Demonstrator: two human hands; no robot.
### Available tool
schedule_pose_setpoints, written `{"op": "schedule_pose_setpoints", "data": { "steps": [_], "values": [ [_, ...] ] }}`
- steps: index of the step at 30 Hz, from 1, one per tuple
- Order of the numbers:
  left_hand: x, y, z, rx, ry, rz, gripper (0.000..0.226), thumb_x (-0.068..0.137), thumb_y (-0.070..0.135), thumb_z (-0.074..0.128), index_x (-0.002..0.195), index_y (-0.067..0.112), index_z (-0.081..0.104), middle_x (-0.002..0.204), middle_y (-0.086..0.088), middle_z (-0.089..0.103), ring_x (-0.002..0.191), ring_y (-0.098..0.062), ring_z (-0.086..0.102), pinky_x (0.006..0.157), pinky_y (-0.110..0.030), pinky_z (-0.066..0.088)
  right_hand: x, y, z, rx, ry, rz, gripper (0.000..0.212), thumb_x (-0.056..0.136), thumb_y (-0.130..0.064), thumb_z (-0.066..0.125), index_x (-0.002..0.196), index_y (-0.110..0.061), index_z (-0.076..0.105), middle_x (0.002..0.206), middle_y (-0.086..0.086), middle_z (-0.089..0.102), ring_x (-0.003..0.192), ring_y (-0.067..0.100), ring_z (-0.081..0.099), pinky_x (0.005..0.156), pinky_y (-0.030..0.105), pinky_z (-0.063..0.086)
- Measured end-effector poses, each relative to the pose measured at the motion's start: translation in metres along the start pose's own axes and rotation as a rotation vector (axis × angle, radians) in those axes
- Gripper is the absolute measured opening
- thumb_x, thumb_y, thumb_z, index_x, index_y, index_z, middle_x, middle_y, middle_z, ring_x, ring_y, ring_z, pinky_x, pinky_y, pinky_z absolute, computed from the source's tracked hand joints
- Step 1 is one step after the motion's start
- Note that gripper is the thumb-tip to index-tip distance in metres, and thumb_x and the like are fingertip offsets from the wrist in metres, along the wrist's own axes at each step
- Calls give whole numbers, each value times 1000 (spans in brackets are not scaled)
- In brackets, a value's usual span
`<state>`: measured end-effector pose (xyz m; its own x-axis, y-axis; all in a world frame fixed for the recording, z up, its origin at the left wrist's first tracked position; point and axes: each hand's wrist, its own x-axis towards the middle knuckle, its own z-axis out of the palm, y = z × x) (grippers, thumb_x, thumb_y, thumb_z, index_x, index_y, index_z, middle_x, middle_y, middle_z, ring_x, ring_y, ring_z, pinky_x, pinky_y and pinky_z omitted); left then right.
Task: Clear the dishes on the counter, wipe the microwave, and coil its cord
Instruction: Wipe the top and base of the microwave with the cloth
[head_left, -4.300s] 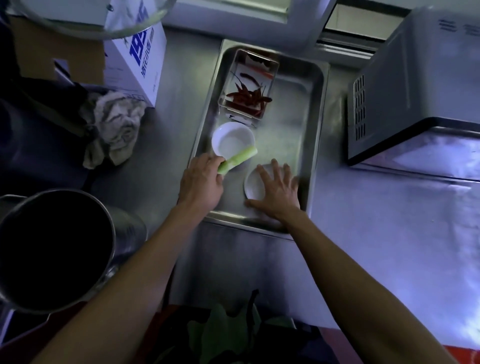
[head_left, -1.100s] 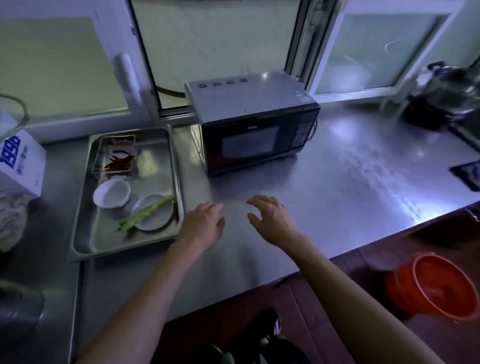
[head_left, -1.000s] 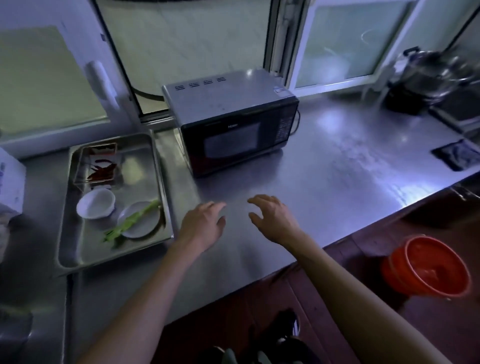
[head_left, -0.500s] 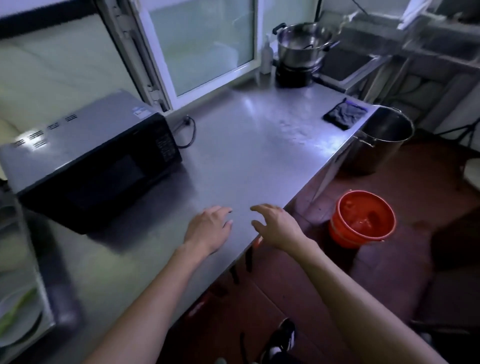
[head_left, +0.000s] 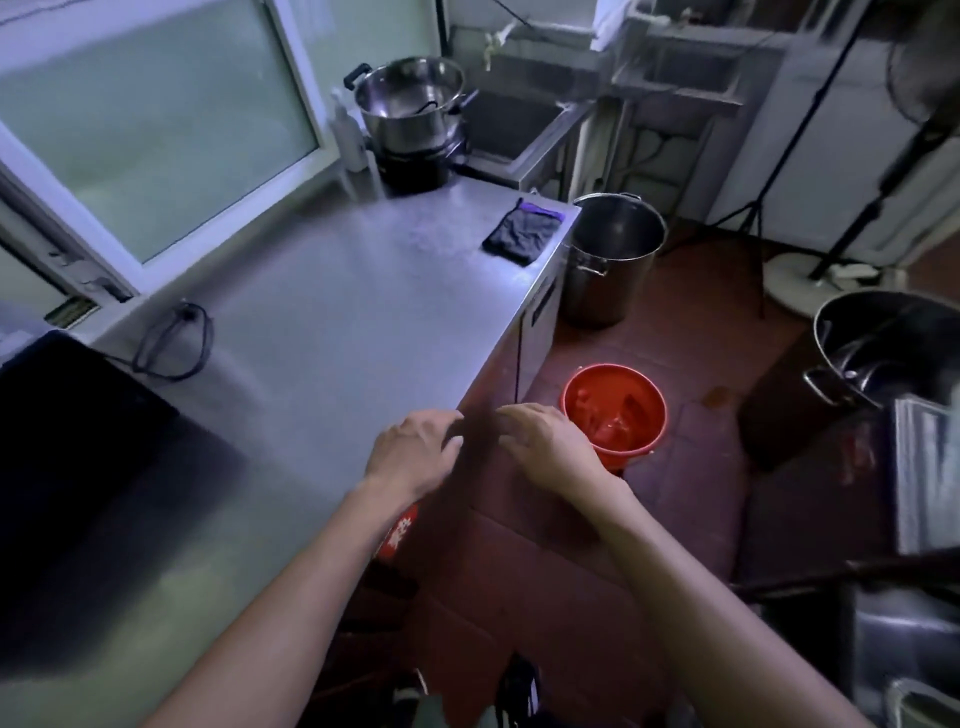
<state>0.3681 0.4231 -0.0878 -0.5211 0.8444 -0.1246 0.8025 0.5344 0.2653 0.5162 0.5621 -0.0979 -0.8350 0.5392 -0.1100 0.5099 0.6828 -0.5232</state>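
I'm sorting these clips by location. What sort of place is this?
Probably a working kitchen, perhaps a commercial one: a long steel counter, a steel pot on a burner, a sink beyond it, and a big stockpot on the floor.

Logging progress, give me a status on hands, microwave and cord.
Left hand and right hand open, holding nothing. Microwave at left edge, cord loose, uncoiled. Dark cloth far end of counter.

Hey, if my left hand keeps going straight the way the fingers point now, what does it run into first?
Your left hand, open and empty, points up and right along the counter edge. The way looks free until the dark folded cloth at the far corner, probably the first thing met, though depth is hard to judge.
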Motion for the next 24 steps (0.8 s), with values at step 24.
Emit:
{"op": "schedule_pose_setpoints", "data": {
  "steps": [24],
  "values": [
    [282,-32,3,-193,-59,43,38,97,36,50,133,27,57,129,3,62,119,-22,56,98,-39,47,243,75,-65,-140,1,146,46,91,-22,60,137,-21,57,140,2,58,125,29,51,101,46,46]
  ]
}}
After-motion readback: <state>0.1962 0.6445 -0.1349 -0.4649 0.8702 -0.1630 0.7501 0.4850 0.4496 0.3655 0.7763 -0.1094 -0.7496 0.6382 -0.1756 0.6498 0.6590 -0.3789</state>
